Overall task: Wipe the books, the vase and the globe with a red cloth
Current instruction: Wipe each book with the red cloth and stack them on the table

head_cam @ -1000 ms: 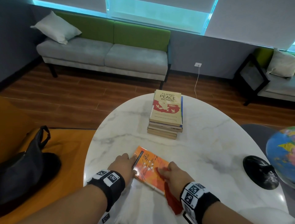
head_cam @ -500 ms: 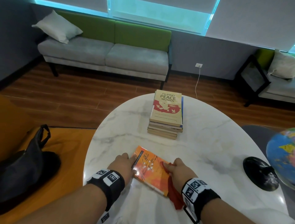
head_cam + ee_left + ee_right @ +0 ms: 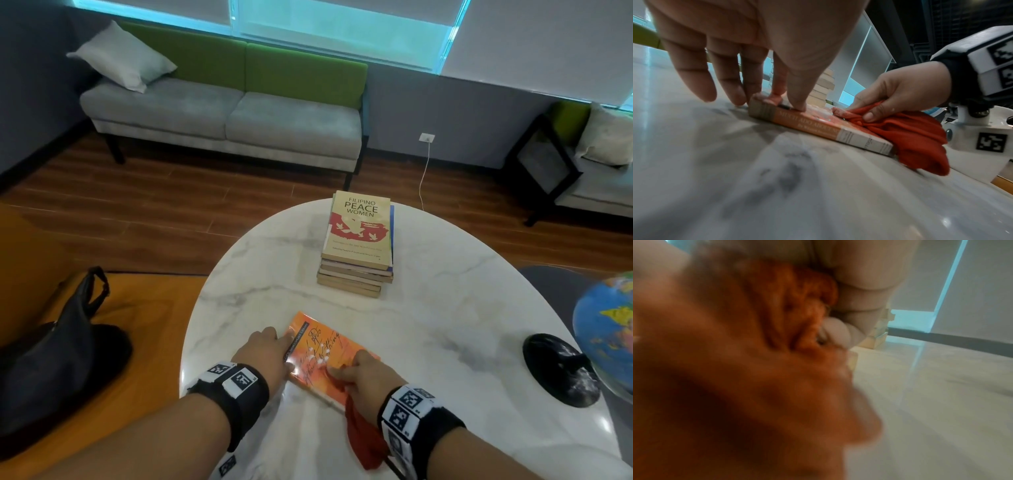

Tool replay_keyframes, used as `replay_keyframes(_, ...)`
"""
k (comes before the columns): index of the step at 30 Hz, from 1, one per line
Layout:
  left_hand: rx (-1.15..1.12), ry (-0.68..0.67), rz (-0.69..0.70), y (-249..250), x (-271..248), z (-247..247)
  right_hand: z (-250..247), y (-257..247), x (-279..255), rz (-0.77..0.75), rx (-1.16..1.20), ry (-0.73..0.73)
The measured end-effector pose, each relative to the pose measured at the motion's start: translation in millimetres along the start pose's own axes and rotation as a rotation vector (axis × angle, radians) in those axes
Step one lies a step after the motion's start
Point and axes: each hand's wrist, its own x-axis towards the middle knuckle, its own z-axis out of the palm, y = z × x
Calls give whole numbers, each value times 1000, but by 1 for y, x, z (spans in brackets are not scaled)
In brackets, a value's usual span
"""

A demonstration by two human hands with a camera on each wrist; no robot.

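An orange book [image 3: 318,349] [image 3: 818,128] lies flat on the white marble table [image 3: 445,325], near the front edge. My left hand [image 3: 267,349] [image 3: 764,91] presses straight fingers down on the book's spine side and holds it still. My right hand [image 3: 363,377] [image 3: 896,97] grips a bunched red cloth [image 3: 363,435] [image 3: 906,139] [image 3: 793,308] and presses it on the cover's near right part. A stack of books [image 3: 358,246] stands further back. The globe [image 3: 606,329] is at the right edge. No vase is in view.
The globe's black round base [image 3: 561,370] sits on the table to my right. A black bag [image 3: 58,359] lies on an orange seat at the left. A grey and green sofa [image 3: 226,116] stands across the wooden floor.
My right hand with the cloth slid to the right across the cover, then back left and nearer to me. The left hand and the book stayed put.
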Motion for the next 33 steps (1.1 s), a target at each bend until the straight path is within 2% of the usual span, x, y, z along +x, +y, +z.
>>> replay_keyframes(2, -3, 5, -1, 0, 0, 0, -5, -3, -1, 63, 29, 53)
replay_keyframes(7, -13, 13, 9, -1, -1, 0, 3, -9, -13, -49, -3, -91)
replay_keyframes(11, -31, 23, 14, 0, -1, 0, -2, -13, -8, -24, -40, -1)
replay_keyframes(12, -38, 25, 13, 0, -1, -1, -3, -19, -11, -14, -14, -7)
replay_keyframes(14, -38, 24, 13, 0, -1, -1, 5, -27, -11, -110, -114, -76)
replay_keyframes(16, -43, 22, 14, 0, -2, -2, 10, -26, -8, -105, -99, -102)
replay_keyframes(20, -46, 21, 28, -1, -3, -3, 1, -21, -3, -150, -214, -32)
replay_keyframes(26, -55, 17, 12, -1, -3, -6, 8, -33, -6, -127, -143, -143)
replay_keyframes(30, -102, 16, -4, -2, -2, -9, 10, 3, -25, -126, -64, -103)
replay_keyframes(33, -179, 1, -34, -2, 0, -13, 9, 26, -43, -138, -69, 30)
